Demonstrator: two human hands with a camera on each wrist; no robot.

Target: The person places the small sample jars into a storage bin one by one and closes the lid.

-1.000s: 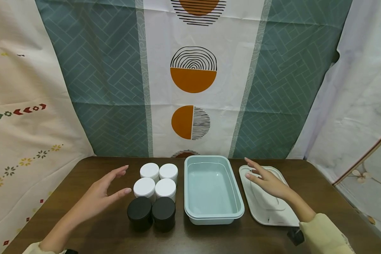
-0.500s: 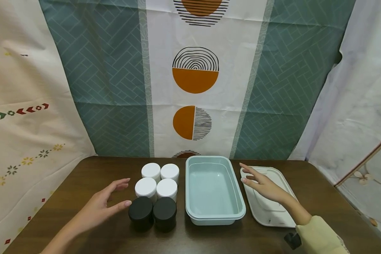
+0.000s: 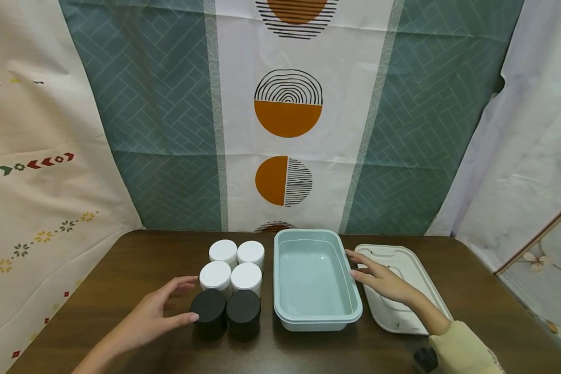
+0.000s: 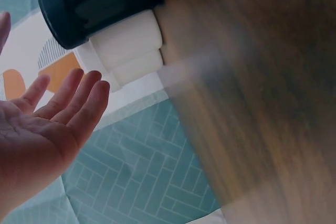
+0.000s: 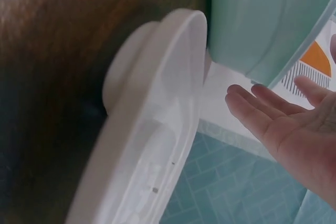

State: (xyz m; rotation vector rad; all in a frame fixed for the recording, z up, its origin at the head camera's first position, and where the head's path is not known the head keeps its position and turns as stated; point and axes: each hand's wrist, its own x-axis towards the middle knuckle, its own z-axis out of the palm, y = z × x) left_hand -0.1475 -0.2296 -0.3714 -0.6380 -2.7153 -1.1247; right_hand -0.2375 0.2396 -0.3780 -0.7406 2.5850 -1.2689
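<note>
My left hand (image 3: pixel 156 314) is open beside the nearer left black-lidded jar (image 3: pixel 209 306), its thumb tip overlapping that jar's edge in the head view. A second black jar (image 3: pixel 243 311) stands just right of it. Behind them several white jars (image 3: pixel 246 278) are grouped in two rows. In the left wrist view the fingers (image 4: pixel 86 106) are spread, with the black jar (image 4: pixel 105 3) above them. My right hand (image 3: pixel 385 278), also open, has its fingertips at the right rim of a pale blue-green plastic tub (image 3: pixel 313 280), which holds nothing.
To the tub's right, partly under my right forearm, lies a white lid (image 3: pixel 399 317) with a raised rim. All stand on a dark brown wooden table (image 3: pixel 159 249). A patterned curtain (image 3: pixel 177 192) hangs behind its far edge, with light cloths at both sides.
My left hand has lowered toward the viewer and moved right, up to the black jar. The right hand has moved left and down from over the lid to the tub's rim.
</note>
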